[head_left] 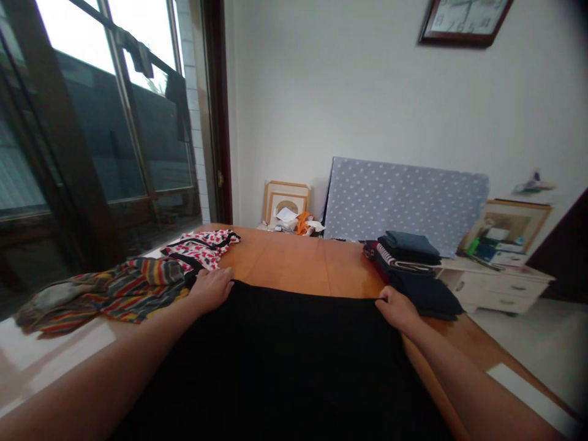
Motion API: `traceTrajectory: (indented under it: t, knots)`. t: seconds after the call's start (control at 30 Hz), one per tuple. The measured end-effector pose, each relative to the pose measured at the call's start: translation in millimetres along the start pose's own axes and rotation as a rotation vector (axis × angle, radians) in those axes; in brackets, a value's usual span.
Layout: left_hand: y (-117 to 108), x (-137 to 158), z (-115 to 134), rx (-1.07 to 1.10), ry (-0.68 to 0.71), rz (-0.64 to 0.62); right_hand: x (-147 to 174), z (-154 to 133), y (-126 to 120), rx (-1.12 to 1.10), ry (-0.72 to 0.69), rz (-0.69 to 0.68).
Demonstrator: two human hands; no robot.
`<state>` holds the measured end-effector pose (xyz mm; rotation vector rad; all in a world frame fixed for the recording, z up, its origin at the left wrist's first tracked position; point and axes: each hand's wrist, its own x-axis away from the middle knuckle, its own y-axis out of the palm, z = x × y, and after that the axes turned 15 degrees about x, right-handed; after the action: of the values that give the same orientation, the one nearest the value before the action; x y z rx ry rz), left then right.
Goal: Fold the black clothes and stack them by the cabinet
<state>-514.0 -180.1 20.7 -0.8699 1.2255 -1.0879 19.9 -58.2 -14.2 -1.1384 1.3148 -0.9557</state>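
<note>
A black garment (294,361) is stretched over the wooden table (294,263), its far edge pulled nearly straight between my hands. My left hand (214,288) is closed on its far left corner, and my right hand (397,307) pinches the far right corner. The lower part runs out of view toward me, so I cannot tell what kind of garment it is. Just beyond my left hand lie a striped garment (133,288) and a white one with a red and black print (202,248). Beside my right hand stands a pile of folded dark clothes (408,263).
Behind the table, a grey-blue dotted cloth (404,196) drapes over something upright. A low white cabinet (500,285) stands at the right. Framed pictures (287,196) lean on the back wall, and a large window (138,122) fills the left.
</note>
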Motion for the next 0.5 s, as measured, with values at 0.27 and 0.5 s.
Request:
traceTrajectory:
  t: [0.27,0.5]
  knots:
    - [14.0,-50.0,7.5,-0.004,-0.131,0.183,-32.1,-28.9,-12.2,0.045,0.066,0.178]
    - [25.7,-31.5,0.7,0.087,0.035,0.053,-7.9,-46.5,7.5,0.136,-0.257,0.076]
